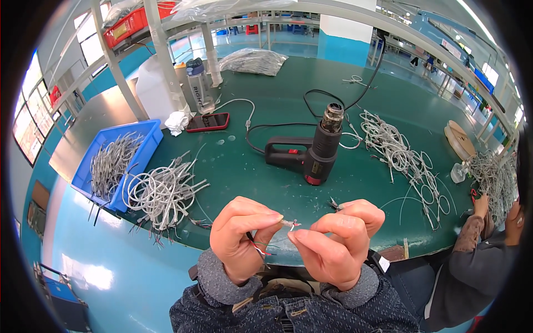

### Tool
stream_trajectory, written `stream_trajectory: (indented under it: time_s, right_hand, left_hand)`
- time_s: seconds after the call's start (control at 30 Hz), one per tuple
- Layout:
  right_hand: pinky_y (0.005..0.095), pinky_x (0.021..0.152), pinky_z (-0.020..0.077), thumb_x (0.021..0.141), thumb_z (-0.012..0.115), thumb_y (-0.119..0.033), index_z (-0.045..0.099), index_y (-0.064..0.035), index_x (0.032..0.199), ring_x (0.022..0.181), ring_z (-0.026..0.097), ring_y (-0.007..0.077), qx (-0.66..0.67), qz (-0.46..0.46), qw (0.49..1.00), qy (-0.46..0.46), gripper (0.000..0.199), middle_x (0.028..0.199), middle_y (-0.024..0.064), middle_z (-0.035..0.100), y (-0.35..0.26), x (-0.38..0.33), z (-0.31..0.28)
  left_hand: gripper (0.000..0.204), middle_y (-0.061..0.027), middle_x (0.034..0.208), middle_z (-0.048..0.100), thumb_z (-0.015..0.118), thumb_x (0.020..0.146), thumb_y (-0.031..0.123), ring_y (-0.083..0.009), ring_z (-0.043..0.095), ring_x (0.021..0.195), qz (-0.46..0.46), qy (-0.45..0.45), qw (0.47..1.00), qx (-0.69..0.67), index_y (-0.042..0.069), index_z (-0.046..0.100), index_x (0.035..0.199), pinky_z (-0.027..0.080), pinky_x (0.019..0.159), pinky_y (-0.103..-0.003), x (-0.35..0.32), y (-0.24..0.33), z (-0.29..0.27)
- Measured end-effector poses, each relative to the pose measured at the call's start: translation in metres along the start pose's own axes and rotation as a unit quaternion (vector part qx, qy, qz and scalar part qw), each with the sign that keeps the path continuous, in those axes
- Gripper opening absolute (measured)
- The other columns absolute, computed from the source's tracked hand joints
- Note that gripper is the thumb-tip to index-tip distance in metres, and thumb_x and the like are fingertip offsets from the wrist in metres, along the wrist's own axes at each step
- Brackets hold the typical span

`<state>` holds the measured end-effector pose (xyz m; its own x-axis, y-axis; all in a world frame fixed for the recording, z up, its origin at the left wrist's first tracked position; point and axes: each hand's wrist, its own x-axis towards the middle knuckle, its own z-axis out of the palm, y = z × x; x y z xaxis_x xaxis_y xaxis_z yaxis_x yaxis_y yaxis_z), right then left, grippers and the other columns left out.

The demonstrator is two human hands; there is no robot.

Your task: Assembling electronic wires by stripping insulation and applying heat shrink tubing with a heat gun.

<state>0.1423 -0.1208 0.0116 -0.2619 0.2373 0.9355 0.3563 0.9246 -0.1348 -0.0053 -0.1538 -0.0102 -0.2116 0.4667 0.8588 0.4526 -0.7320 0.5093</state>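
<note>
My left hand (240, 236) holds a thin grey cable (288, 223) between thumb and forefinger, above the front edge of the green table. Short red and white wire ends stick out of it toward the right. Below that palm hang more thin wires (265, 252), red, green and dark. Thumb and forefinger of my right hand (340, 238) are pinched together at the tip of the white wire. A small dark, pointed tool tip (334, 204) shows behind that hand; whether the hand holds it, I cannot tell.
A black heat gun (322, 150) stands nozzle up mid-table. Cable coils lie at left (164, 194) and right (397, 147). A blue bin (150, 145) of cables, phone (208, 122) and bottle (199, 89) are at left. Beside a spool (459, 141), a co-worker's hand (481, 206) touches cables.
</note>
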Motion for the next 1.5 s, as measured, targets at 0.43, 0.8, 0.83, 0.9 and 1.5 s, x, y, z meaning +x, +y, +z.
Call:
stream_trajectory:
  time_s: [0.43,0.8,0.83,0.9,1.5]
  right_hand:
    - [0.0354,0.071,0.0387,0.064,0.071,0.003,0.058,-0.0100,0.093,0.082,0.046,0.0256,-0.053,0.054,0.997,0.017,0.034,0.083,0.0043,0.053,0.047,-0.043,-0.004]
    - [0.0338,0.074,0.0409,0.075,0.056,0.012,0.057,-0.0018,0.098,0.082,0.049,0.0240,-0.129,0.193,0.973,0.005,0.027,0.083,0.0090,0.052,0.111,-0.104,-0.009]
    - [0.0335,0.074,0.0412,0.076,0.055,0.011,0.057,-0.0015,0.099,0.082,0.049,0.0236,-0.128,0.201,0.971,-0.001,0.026,0.084,0.0091,0.052,0.112,-0.106,-0.008]
    - [0.0332,0.074,0.0414,0.077,0.054,0.011,0.057,-0.0012,0.100,0.082,0.049,0.0233,-0.115,0.209,0.971,-0.009,0.026,0.084,0.0092,0.052,0.115,-0.111,-0.008]
    - [0.0280,0.072,0.0422,0.081,0.052,0.008,0.057,0.0006,0.102,0.076,0.050,0.0173,-0.068,0.290,0.954,-0.030,0.023,0.084,0.0075,0.049,0.117,-0.122,-0.001]
  left_hand:
    - [0.010,-0.0092,0.081,0.054,0.063,0.084,0.004,-0.0151,0.056,0.066,-0.031,-0.023,0.999,0.007,0.002,0.055,0.091,0.047,0.056,-0.024,-0.004,-0.005,-0.008]
    - [0.009,-0.0117,0.084,0.054,0.053,0.091,0.003,-0.0132,0.056,0.057,-0.136,0.000,0.989,-0.063,-0.004,0.053,0.096,0.048,0.051,-0.024,-0.018,-0.013,-0.023]
    - [0.009,-0.0114,0.083,0.054,0.052,0.091,0.003,-0.0128,0.055,0.057,-0.169,0.007,0.983,-0.077,-0.004,0.053,0.096,0.047,0.049,-0.024,-0.020,-0.012,-0.028]
    - [0.009,-0.0112,0.082,0.054,0.051,0.092,0.003,-0.0124,0.055,0.056,-0.203,0.019,0.976,-0.078,-0.004,0.052,0.096,0.046,0.048,-0.023,-0.021,-0.009,-0.040]
    - [0.013,-0.0082,0.078,0.055,0.048,0.092,0.002,-0.0094,0.054,0.052,-0.383,0.035,0.921,-0.057,-0.005,0.055,0.100,0.039,0.042,-0.020,-0.016,0.011,-0.078]
